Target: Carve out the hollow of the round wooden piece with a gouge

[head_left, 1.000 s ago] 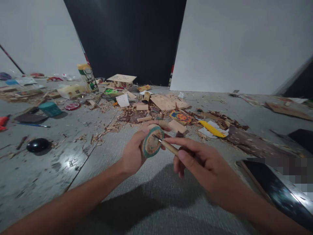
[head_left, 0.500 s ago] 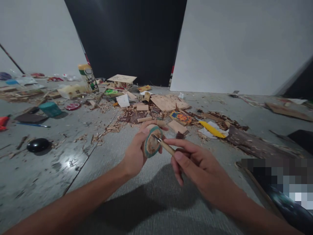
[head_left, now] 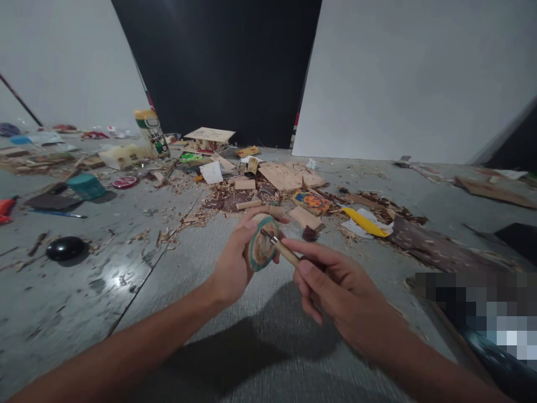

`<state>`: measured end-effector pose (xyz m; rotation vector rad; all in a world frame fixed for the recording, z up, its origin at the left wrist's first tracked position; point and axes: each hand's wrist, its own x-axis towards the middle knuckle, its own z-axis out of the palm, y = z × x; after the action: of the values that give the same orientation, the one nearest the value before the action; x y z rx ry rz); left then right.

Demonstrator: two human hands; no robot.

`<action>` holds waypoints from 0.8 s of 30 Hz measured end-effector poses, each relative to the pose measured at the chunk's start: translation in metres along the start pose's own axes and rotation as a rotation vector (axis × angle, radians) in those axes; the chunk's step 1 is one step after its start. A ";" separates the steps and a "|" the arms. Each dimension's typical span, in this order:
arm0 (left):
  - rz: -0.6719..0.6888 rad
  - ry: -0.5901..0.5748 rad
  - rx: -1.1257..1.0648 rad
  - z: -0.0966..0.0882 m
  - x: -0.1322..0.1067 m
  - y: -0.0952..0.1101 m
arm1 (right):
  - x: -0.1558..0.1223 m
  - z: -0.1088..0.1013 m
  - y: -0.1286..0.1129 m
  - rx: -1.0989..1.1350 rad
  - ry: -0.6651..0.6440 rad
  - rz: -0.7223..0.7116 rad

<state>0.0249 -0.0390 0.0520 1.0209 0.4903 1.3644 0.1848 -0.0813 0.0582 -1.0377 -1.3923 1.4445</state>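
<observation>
My left hand (head_left: 235, 254) grips an oval wooden piece (head_left: 257, 258) by its edge, with the fingers behind it. The piece has a teal painted rim and a rough brown middle, and its face is tilted toward my right hand. In my right hand (head_left: 335, 280) is a wood carving tool (head_left: 287, 253) with a pale wooden handle, a metal collar and a short dark blade. The blade tip touches the brown middle of the piece. Thumb and fingers of my right hand are closed round the handle.
Wood shavings and scraps lie ahead, with a wooden board (head_left: 289, 176) and a yellow-handled tool (head_left: 366, 221). A black oval object (head_left: 65, 249), a teal block (head_left: 86, 186) and a paintbrush (head_left: 57, 214) lie left. Behind stands a tall container (head_left: 151, 134). A dark, partly blurred-out object is at lower right.
Both hands stay almost in place. The lower fingers of my right hand have shifted slightly, and the tool tip still rests on the brown middle of the wooden piece.
</observation>
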 end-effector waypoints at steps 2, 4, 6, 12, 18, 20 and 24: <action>-0.008 0.000 0.002 -0.001 0.001 0.000 | 0.003 0.000 0.001 0.207 -0.034 0.104; -0.026 -0.001 -0.003 -0.002 0.002 0.000 | 0.004 0.001 0.000 0.321 -0.025 0.141; -0.034 -0.008 -0.016 -0.003 0.002 0.000 | 0.004 0.002 0.000 0.329 -0.006 0.123; -0.099 -0.063 -0.129 -0.005 0.002 0.003 | 0.002 -0.006 -0.007 -0.276 0.065 -0.153; -0.293 -0.093 -0.225 -0.013 0.009 0.004 | 0.008 -0.024 -0.019 -0.835 0.087 -0.471; -0.320 -0.034 -0.236 -0.013 0.011 0.006 | 0.011 -0.030 -0.021 -0.896 0.072 -0.493; -0.315 0.135 -0.245 -0.004 0.014 0.013 | 0.013 -0.036 -0.023 -0.979 0.044 -0.476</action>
<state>0.0170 -0.0263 0.0640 0.6247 0.5442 1.1798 0.2158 -0.0587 0.0799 -1.1602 -2.1898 0.3416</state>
